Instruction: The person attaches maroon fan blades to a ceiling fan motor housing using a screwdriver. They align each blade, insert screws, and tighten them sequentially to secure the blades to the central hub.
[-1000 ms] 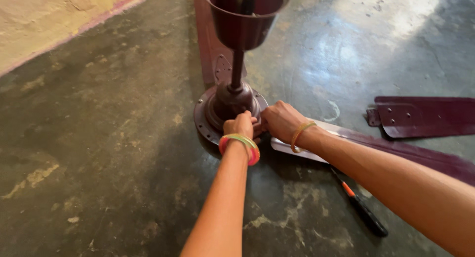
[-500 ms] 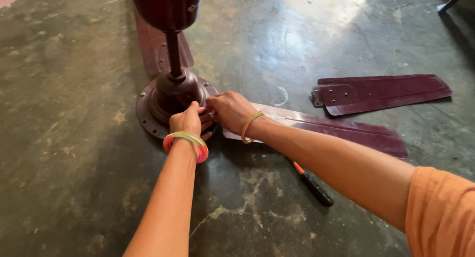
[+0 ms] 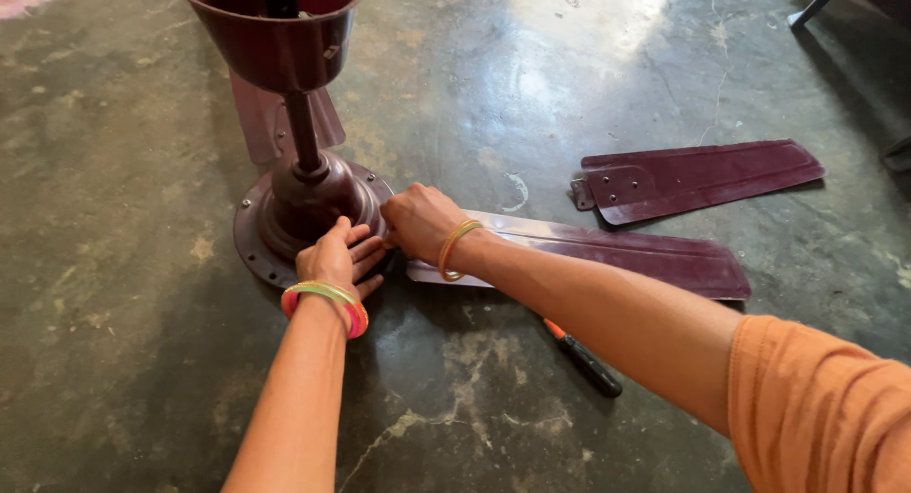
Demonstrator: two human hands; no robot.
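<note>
A dismantled maroon ceiling fan sits on a stained concrete floor (image 3: 133,360), its round motor housing (image 3: 308,208) standing left of centre with the downrod and canopy cup (image 3: 285,28) rising toward twelve o'clock. The left hand (image 3: 337,258) lies flat on the housing's rim at its five o'clock edge, fingers spread and holding nothing. The right hand (image 3: 418,220) is curled at the rim's three o'clock side, right where the root of the attached blade (image 3: 617,251) meets the housing; whether its grip pinches anything there cannot be told. That blade runs out toward three o'clock. A loose blade (image 3: 697,175) lies well apart beyond it, toward two o'clock, and a third blade (image 3: 266,123) shows behind the downrod. A screwdriver (image 3: 584,358) with an orange neck rests under the right forearm. Bare floor opens widely at nine and six o'clock.
</note>
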